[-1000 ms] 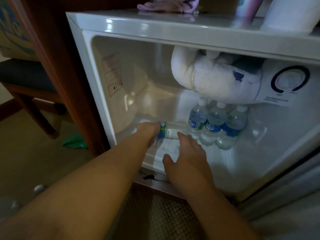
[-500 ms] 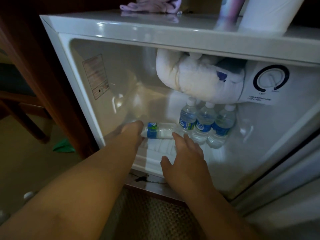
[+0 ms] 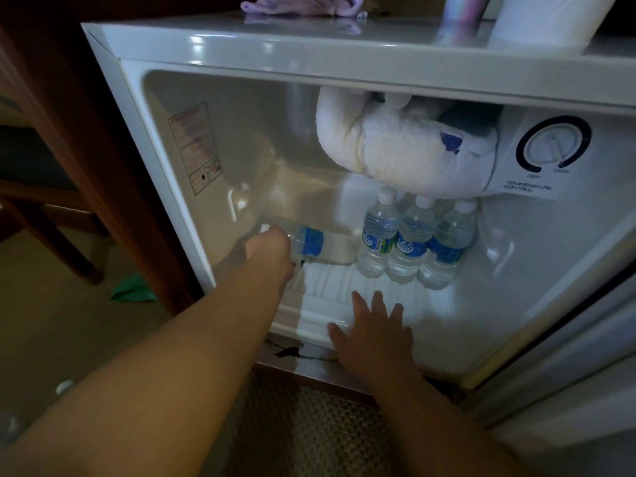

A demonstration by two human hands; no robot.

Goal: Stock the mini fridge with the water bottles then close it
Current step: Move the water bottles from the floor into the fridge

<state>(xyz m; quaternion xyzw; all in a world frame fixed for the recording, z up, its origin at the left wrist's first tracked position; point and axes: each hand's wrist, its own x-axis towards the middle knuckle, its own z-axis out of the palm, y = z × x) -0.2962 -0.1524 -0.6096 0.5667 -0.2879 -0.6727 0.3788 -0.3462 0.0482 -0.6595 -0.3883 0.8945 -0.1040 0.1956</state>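
Observation:
The white mini fridge (image 3: 161, 139) stands open in front of me. Three water bottles (image 3: 413, 244) with blue labels stand upright in a row at the back right of its floor. A fourth water bottle (image 3: 321, 244) lies on its side to their left, base towards them. My left hand (image 3: 268, 251) is inside the fridge, closed around that bottle's cap end. My right hand (image 3: 373, 333) hovers over the front lip of the fridge floor, fingers spread, holding nothing.
A frosted freezer compartment (image 3: 395, 149) bulges down above the standing bottles, beside a temperature dial (image 3: 552, 146). The fridge door edge (image 3: 550, 356) is at the right. A purple cloth (image 3: 299, 3) lies on top. A wooden chair (image 3: 44, 201) and green scrap (image 3: 132, 289) are at left.
My right hand has pulled back from the lying bottle to the fridge's front edge. My left hand keeps hold of the bottle, which lies a little deeper in. The camera moved closer.

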